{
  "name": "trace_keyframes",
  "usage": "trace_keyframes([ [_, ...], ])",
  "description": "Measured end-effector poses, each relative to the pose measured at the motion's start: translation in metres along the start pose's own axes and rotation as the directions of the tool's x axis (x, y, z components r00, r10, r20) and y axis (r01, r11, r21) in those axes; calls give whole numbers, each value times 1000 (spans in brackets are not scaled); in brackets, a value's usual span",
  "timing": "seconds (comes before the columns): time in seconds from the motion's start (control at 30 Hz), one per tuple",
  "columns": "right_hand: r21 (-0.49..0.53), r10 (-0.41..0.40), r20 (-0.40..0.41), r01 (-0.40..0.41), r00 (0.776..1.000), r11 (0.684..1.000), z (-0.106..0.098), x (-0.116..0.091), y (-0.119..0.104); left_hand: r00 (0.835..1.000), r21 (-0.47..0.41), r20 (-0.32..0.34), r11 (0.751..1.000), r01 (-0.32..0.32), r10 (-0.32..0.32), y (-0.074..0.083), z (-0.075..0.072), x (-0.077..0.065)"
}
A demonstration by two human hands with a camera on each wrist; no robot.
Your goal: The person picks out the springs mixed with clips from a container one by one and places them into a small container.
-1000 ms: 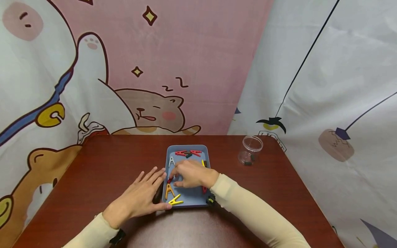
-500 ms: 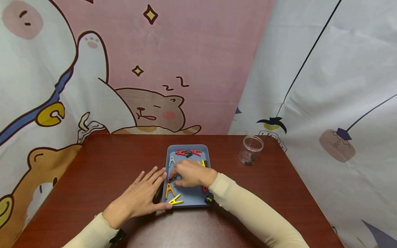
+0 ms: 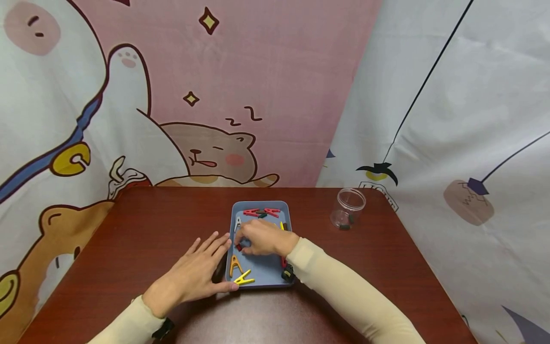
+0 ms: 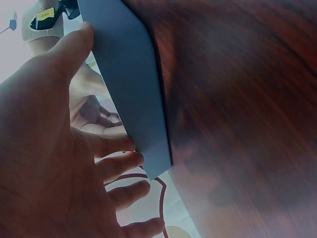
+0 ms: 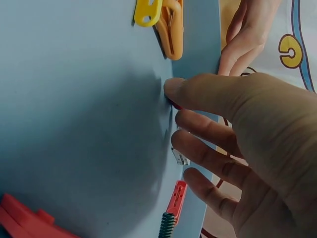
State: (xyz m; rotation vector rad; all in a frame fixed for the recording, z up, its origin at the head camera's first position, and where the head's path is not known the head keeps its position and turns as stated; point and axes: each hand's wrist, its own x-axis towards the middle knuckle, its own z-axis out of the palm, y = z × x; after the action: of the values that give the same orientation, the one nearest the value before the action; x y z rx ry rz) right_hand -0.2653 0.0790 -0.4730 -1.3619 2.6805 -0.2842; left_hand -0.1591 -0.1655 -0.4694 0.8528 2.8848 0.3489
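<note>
A blue-grey tray [image 3: 268, 276] holds several small plastic spring clips. My right hand [image 3: 265, 238] reaches into its left part, thumb and forefinger pinching a small dark red clip [image 5: 176, 105] that is mostly hidden by the fingers. Close to that hand lie an orange clip [image 3: 235, 265], a yellow clip [image 3: 244, 278] and a pale clip [image 3: 238, 222]. My left hand [image 3: 189, 277] lies against the tray's left side with its fingers spread; in the left wrist view the fingertips touch the tray wall [image 4: 131, 84].
A clear plastic jar [image 3: 347, 210] with dark pieces inside stands at the table's back right. Red clips [image 3: 271, 211] and dark green bits lie at the tray's far end. More clips lie along its right side, partly behind my right arm. The table [image 3: 172, 215] is dark brown wood.
The red clip has shifted slightly right and away from the orange clip with my right fingers, which have drawn closer around it. My left hand stays in place.
</note>
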Motion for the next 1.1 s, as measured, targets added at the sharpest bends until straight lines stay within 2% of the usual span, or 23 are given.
trace_keyframes([
  [0.57, 4, -7, -21, 7, 1000, 1000, 5, 7, 5, 1000, -3, 11, 1000, 4, -4, 1, -2, 0],
  [1.1, 46, -20, -49, 22, 999, 999, 3, 5, 9, 1000, 1, 1, 1000, 9, -9, 2, -1, 1],
])
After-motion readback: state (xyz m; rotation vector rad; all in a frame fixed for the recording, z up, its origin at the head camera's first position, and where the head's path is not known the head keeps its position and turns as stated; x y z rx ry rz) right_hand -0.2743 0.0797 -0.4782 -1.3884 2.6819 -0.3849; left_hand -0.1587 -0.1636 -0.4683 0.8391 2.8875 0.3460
